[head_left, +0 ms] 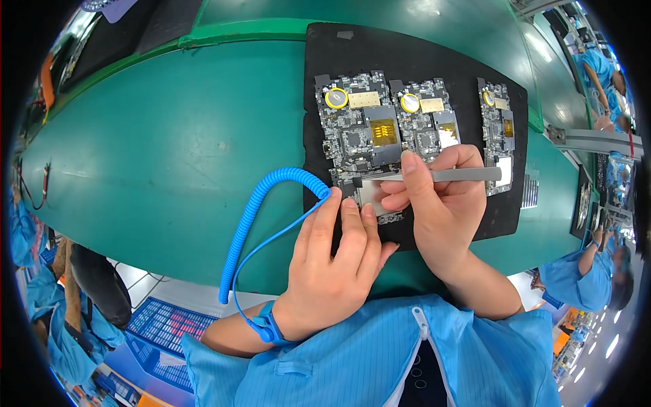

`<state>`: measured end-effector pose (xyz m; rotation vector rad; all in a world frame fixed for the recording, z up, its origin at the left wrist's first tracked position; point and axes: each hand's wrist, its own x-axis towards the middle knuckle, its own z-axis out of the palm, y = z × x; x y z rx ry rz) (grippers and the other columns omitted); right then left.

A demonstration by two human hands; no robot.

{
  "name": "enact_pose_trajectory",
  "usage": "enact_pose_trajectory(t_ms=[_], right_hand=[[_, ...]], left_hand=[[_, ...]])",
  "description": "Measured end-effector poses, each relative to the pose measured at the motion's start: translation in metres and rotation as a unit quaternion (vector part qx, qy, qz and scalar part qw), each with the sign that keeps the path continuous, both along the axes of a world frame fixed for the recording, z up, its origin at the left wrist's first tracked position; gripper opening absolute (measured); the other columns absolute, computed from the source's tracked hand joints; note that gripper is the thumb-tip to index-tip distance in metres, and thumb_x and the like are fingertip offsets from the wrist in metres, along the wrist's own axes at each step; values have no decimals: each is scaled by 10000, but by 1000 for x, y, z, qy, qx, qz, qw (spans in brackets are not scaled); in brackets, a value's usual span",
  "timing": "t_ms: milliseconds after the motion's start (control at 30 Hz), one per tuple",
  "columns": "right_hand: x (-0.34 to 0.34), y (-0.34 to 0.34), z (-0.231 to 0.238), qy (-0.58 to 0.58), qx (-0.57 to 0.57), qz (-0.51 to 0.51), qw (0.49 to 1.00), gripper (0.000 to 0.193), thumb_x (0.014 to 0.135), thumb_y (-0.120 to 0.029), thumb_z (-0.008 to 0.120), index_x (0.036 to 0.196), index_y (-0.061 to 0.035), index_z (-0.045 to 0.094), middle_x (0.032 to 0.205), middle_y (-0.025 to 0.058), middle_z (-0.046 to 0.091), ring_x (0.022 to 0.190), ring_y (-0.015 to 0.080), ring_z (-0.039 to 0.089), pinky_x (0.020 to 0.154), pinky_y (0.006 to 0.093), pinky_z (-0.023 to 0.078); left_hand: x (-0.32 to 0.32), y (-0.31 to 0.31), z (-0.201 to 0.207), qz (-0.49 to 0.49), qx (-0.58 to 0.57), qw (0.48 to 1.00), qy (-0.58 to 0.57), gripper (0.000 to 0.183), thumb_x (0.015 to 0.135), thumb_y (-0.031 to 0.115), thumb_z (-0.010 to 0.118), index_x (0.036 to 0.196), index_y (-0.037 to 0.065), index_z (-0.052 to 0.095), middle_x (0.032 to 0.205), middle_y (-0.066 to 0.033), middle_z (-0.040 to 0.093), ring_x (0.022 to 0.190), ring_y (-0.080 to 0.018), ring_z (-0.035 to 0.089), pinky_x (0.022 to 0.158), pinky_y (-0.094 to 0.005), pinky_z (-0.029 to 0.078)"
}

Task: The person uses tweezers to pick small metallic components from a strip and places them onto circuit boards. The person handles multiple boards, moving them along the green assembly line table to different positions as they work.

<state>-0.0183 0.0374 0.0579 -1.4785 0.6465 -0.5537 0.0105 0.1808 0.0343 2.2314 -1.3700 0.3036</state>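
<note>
Over the left board [356, 146], tweezers [468, 174] levelled from the right

From my remote seat, the green table [156, 156] filled most of the view. On it, right of centre, lay the black mat [407, 51], bearing three circuit boards: the left board, the middle board [426, 140] and, set apart towards the mat's right edge, the right board [498, 125].

The left board was the one in hand, near the centre of the frame, its long axis running from top to bottom with a slight lean. The left hand [339, 251] was nearer: its fingertips rested at the board's lower left, slightly spread, the thumb apart, gripping nothing I could see. The right hand [444, 210], to the lower right, pinched the tweezers between thumb and fingers. They pointed left, crosswise to the board, their tips just above the silver plate [369, 197]; I could not tell whether they touched.

A blue coiled cord [239, 237] curved left of the hands, above the wrist strap [266, 325]. A round battery [336, 98] sat at the left board's upper end, and I could read no brand, label or writing; any print was too small.
</note>
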Motion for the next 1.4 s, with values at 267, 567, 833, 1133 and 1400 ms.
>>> enact_pose_trajectory(t_ms=[267,567,833,1133,1400], right_hand=[[0,-1,-2,-8,-15,-1,1000,243,913,-63,597,867,-31,360,627,80,601,564,133,662,507,229,568],[-3,-2,-8,-34,14,9,999,219,875,-15,630,881,2,412,761,52,549,642,111,658,522,210,566],[-2,-1,-5,-18,3,2,1000,245,868,-33,647,887,0,405,742,50,552,628,107,654,511,213,564],[-2,-2,-5,-28,0,10,1000,241,871,-29,639,885,4,401,742,53,547,631,111,656,506,219,566],[-3,-3,-5,-31,2,8,999,235,870,-21,638,876,0,404,745,45,542,628,119,663,492,210,552]], left_hand=[[0,0,1,1,0,1000,-1,438,713,254,748,993,-68,653,1063,-222,570,1042,-406,560,815,-458,507],[3,-2,5,0,-2,1000,27,423,731,267,745,977,-61,641,1113,-223,563,1032,-395,554,816,-444,494],[5,-4,8,-8,7,1000,28,419,750,270,736,974,-69,631,1119,-233,573,1015,-406,555,827,-423,503],[6,-4,9,-10,8,999,41,435,744,285,740,981,-63,632,1150,-234,569,1007,-404,558,819,-420,504],[9,-4,13,-13,7,998,67,442,709,267,764,989,-53,639,1114,-220,558,1001,-394,559,814,-423,501]])
